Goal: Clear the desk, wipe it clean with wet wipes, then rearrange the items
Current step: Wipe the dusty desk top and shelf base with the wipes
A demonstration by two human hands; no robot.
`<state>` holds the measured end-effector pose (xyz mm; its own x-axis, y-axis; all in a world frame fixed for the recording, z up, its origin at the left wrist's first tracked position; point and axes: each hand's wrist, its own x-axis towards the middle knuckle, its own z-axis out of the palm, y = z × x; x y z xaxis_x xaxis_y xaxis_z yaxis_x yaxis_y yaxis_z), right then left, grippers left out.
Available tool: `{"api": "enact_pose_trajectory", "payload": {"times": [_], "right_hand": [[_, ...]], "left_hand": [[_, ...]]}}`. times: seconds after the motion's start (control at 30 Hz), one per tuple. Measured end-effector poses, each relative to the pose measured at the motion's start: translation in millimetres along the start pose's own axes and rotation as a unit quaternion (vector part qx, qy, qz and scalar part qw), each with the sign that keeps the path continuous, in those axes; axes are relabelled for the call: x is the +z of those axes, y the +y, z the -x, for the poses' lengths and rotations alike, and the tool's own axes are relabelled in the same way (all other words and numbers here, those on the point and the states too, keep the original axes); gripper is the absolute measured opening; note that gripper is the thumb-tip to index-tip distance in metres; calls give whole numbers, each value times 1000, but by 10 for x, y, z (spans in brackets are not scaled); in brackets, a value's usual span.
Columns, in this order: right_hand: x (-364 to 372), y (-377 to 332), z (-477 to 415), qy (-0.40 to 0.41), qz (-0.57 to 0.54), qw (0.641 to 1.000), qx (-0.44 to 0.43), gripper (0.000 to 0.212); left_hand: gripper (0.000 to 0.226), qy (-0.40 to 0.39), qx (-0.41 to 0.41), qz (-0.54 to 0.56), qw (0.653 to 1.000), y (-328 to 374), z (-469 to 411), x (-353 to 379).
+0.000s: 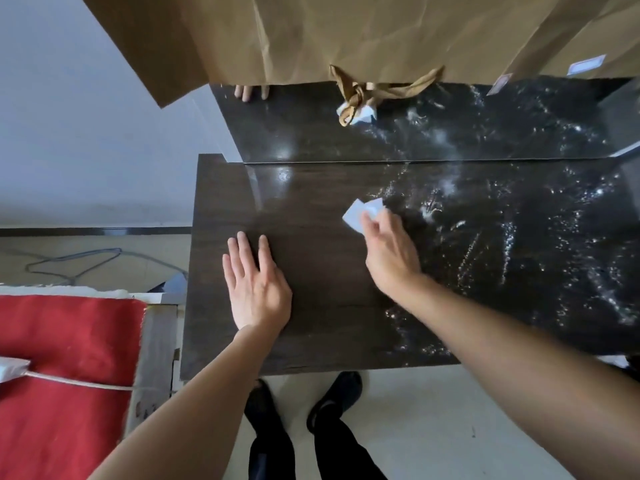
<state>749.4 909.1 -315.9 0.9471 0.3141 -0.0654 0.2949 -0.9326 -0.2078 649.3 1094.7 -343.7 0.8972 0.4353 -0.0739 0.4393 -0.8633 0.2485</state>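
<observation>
Hanging over the far edge at 12 o'clock, a paper bag [346, 32] hides the mirror's top | right hand [389, 252] grip pinched shut on a wet wipe [356, 213] pressed to the counter [311, 323] near center | left hand [254, 282] flat, fingers spread, holding nothing, 9 o'clock of the wipe | wet streaks toward 3 o'clock | red cloth [65, 358] at 8 o'clock.

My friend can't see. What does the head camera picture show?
A person's right hand wipes a dark glossy wooden desk with a white wet wipe, while the left hand rests flat. Wet streaks shine on the right; brown paper hangs behind.
</observation>
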Motion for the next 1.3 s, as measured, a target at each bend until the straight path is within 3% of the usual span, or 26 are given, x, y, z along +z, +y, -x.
{"api": "enact_pose_trajectory", "payload": {"times": [0.07, 0.13, 0.27, 0.33, 0.4, 0.47, 0.53, 0.57, 0.67, 0.73, 0.77, 0.8, 0.9, 0.97, 1.07, 1.17, 1.23, 1.3], "right_hand": [[149, -177, 334, -36, -32, 993, -110, 54], [104, 34, 213, -29, -45, 988, -142, 50], [-128, 732, -549, 38, -5, 992, 119, 47], [-149, 555, -615, 49, -3, 985, 168, 44], [-64, 90, -454, 20, -6, 996, 88, 43], [50, -238, -188, -31, -19, 998, -53, 47], [30, -110, -174, -46, -29, 992, -116, 49], [-9, 96, -283, -23, -26, 995, -92, 49], [-144, 809, -677, 29, 17, 995, 95, 50], [-188, 888, -807, 36, 26, 979, 201, 45], [-187, 713, -812, 42, 19, 977, 209, 42], [-149, 469, -792, 40, 10, 982, 182, 41], [30, -165, -636, 12, -23, 999, -25, 50], [-7, -55, -685, 6, -48, 996, -78, 58], [-131, 700, -789, 53, -36, 998, 28, 53], [-280, 1201, -771, 36, 7, 988, 152, 49], [-262, 1028, -881, 55, 13, 971, 234, 39], [-218, 542, -964, 52, -16, 970, 239, 33]], "left_hand": [[56, 10, 4, -7, 1000, -9, 7, 14], [54, 19, 4, -12, 1000, 3, 2, 19], [54, 24, -1, -25, 999, 15, 1, 37], [55, 24, -4, -25, 999, 21, -12, 29], [55, 23, -4, -24, 999, 31, -15, 21], [55, 27, -2, -25, 999, 39, -12, 15], [54, 34, 0, -26, 999, 31, -14, 18], [54, 37, 0, -26, 999, 28, -17, 22], [54, 41, 2, -28, 999, 31, -15, 29], [55, 40, 5, -29, 999, 34, -17, 20], [55, 39, 5, -28, 999, 36, -19, 15], [55, 36, 4, -28, 999, 37, -18, 9], [55, 31, 1, -26, 999, 40, -15, 2], [54, 33, 4, -26, 999, 33, -21, 10], [54, 36, 3, -28, 999, 34, -23, 21], [56, 35, 4, -30, 999, 40, -21, 17], [56, 31, 3, -31, 999, 38, -19, 7], [56, 31, 6, -32, 999, 44, -19, -3]]}}
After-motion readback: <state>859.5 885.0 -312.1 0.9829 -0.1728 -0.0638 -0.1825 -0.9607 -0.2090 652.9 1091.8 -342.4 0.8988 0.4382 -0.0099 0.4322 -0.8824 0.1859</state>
